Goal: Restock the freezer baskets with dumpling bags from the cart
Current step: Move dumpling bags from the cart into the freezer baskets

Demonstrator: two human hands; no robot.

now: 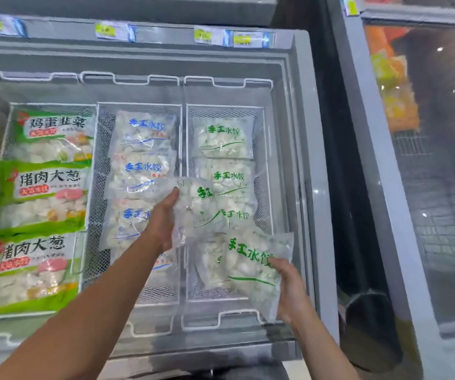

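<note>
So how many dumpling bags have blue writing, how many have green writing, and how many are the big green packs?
Blue-writing bags: 4, one partly under an arm
Green-writing bags: 6, counting one in the left hand and one in the right hand
Big green packs: 3
Total: 13

Both my bare arms reach forward, each hand gripping something.
My left hand point(163, 215) stretches far out, thumb up and fingers curled around its load; my right hand point(289, 289) sits nearer and lower, fingers pinching its own.
</note>
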